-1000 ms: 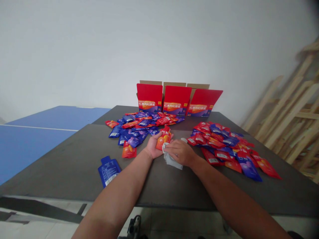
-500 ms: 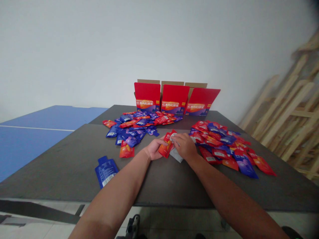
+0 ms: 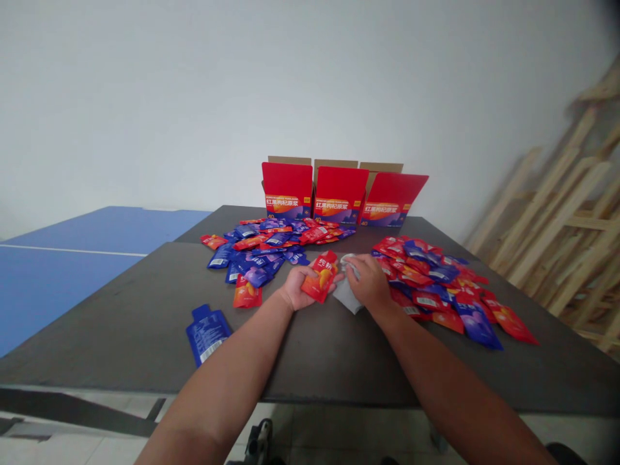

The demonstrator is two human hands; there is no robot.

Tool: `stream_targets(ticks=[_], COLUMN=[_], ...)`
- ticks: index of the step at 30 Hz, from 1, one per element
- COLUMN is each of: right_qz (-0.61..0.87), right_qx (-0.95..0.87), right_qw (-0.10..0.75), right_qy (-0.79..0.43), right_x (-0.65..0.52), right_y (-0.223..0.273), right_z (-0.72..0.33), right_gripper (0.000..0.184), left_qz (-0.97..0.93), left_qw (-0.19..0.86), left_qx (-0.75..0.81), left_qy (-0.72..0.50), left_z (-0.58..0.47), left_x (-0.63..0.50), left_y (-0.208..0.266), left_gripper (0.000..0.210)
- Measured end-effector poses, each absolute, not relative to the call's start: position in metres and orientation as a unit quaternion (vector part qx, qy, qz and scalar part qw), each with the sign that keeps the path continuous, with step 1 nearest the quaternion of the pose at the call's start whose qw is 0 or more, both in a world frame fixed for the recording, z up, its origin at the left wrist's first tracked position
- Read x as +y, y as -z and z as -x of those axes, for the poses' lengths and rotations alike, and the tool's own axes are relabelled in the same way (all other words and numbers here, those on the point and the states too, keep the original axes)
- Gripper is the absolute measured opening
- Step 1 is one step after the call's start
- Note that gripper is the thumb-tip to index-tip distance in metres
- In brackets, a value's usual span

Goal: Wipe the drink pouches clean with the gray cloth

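My left hand (image 3: 299, 288) is closed on a red pouch (image 3: 320, 279) with orange fruit printed on it, its thumb across the front and the neck pointing up and away. Just to the right, my right hand (image 3: 369, 279) grips a pale grey cloth (image 3: 347, 294) that hangs down toward the table, apart from the pouch. A mixed pile of red and blue pouches (image 3: 426, 274) lies beside my right hand. Another pile of such pouches (image 3: 264, 248) spreads beyond my left hand. One blue pouch (image 3: 208, 332) lies alone near my left forearm, partly hidden by it.
Three red cartons (image 3: 340, 194) with raised flaps stand in a row at the back of the dark table (image 3: 339, 361). A blue table-tennis table (image 3: 87, 258) adjoins on the left. Wooden slats (image 3: 557, 219) lean by the wall at right.
My right hand and the cloth have moved right, off the red pouch. The pouch in my left hand now shows its front fully.
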State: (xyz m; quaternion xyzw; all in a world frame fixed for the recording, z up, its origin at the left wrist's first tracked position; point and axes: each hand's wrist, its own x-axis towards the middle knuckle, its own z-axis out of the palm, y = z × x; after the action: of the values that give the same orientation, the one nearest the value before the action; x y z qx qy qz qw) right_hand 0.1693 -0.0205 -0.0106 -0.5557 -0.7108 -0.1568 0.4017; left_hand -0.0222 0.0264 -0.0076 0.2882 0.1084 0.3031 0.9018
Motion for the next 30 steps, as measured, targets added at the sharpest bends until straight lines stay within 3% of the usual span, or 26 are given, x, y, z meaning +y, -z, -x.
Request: stream_targets(ticks=[4, 8, 12, 20, 25, 30], right_qz=[0.418, 0.347, 0.39, 0.51, 0.55, 0.584], right_qx=[-0.822, -0.876, -0.858, -0.757, -0.709, -0.677], right_qw=[0.365, 0.316, 0.315, 0.392, 0.428, 0.438], right_qy=[0.124, 0.106, 0.111, 0.117, 0.11, 0.098], right_x=[-0.033, -0.036, -0.031, -0.021, -0.017, -0.013], right_y=[0.012, 0.017, 0.019, 0.019, 0.019, 0.018], right_z=[-0.149, -0.135, -0.134, -0.149, -0.154, -0.163], right_gripper=[0.028, 0.031, 0.027, 0.026, 0.025, 0.026], left_qz=[-0.238, -0.221, -0.223, -0.302, -0.357, -0.374], left_qw=[0.891, 0.904, 0.919, 0.907, 0.887, 0.88], left_qx=[0.122, 0.129, 0.12, 0.135, 0.13, 0.133], left_qy=[-0.368, -0.341, -0.301, -0.259, -0.262, -0.26], left_z=[0.02, 0.015, 0.011, 0.007, 0.01, 0.012], left_x=[0.029, 0.029, 0.025, 0.015, 0.013, 0.014], left_y=[0.006, 0.006, 0.007, 0.011, 0.009, 0.008], left_gripper=[0.052, 0.037, 0.039, 0.032, 0.073, 0.086])
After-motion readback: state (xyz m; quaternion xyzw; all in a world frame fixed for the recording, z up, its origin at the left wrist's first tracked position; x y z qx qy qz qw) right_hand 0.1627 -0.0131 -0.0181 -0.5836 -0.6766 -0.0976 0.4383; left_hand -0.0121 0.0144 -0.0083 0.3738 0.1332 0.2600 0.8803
